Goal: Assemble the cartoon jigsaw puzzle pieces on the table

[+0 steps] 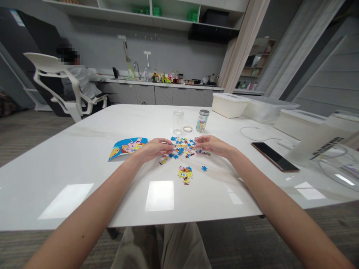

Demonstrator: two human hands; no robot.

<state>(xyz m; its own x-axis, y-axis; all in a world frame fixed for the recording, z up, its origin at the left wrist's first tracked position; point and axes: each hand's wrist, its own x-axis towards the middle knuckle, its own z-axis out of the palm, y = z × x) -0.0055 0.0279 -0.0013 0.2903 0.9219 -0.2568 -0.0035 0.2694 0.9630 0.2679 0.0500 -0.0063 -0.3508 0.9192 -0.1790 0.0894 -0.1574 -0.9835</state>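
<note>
A loose heap of jigsaw puzzle pieces [183, 148], mostly blue with some yellow, pink and red, lies on the white table. At the heap's left edge is my left hand [157, 147], its fingers loosely bent and apart at the pieces. My right hand [214, 145] is at the right edge, fingers reaching in among the pieces. Whether a piece is between any fingertips is too small to make out. Closer to me sits a joined yellow cartoon-character section [185, 175]. A single blue puzzle piece [204, 169] lies to its right.
A curved picture sheet [127, 146] is left of my left hand. Behind the heap stand a clear jar [178, 121], a lid [187, 129] and a printed canister [202, 121]. A phone [275, 157], cables and storage boxes [230, 105] are rightward. A person [84, 80] sits far left.
</note>
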